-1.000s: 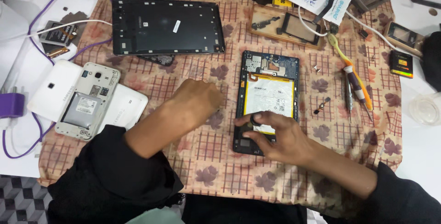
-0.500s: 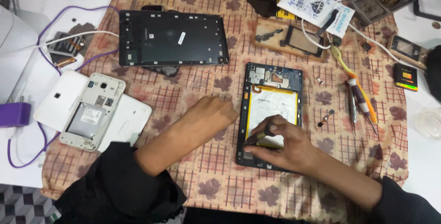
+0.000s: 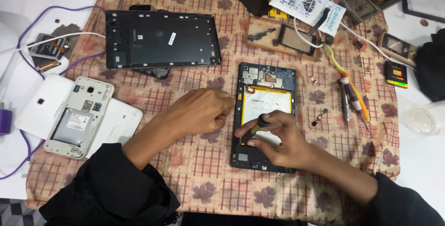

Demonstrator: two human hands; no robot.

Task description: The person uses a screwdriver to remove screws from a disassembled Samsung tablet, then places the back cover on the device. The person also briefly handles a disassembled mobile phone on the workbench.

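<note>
Over the open tablet (image 3: 266,115), a small screwdriver (image 3: 252,130) is held by right-hand fingers (image 3: 259,142), while spare screwdrivers (image 3: 350,101) are left nearby and the left hand (image 3: 199,112) is curled shut.

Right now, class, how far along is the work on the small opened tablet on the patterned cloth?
Done: the small opened black tablet has its back off, white battery and circuit board exposed; loose screws lie beside it. In hand: the right hand holds a black-and-yellow screwdriver on its lower part, while the left hand rests at its left edge. Left: battery and board are not yet out.
</note>
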